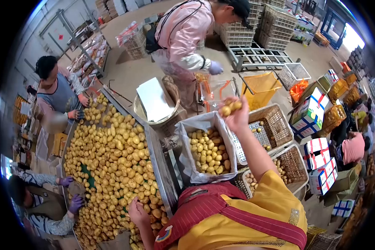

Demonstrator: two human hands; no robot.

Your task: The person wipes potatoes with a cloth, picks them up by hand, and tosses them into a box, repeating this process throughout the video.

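One long metal-edged table (156,164) takes up the left side, and a single broad heap of potatoes (116,143) covers most of it, far too many to count. Three co-workers are close by: one standing person in a pink top (183,31) beyond the crates, and two at the table's far side — one in a grey-blue apron (64,98), one with two purple gloves (76,204) at the heap. Two slatted crates (275,118) sit at the wearer's right, each with some potatoes inside, the nearer one partly hidden by the arm. Between them and the table is one lined crate (231,152), its pale liner folded over the rim, holding a few dozen potatoes. Beyond it are one round basket (176,104) with one white board (155,100) on top, and one yellow mesh bag (260,89) hung open on a frame. Three white cartons with red and blue bands (310,116) lie farther right. The wearer's right hand (239,118) is raised above the far right corner of the lined crate, fingers curled round a small cluster, about three potatoes. The left hand (138,213) is low over the near right part of the heap; whether its fingers grasp anything cannot be told. The potatoes are smooth, round to oval and yellow to golden brown — some pale, others darker along the table's near right edge — and mixed in size, the smaller ones lying mostly toward the heap's left side.
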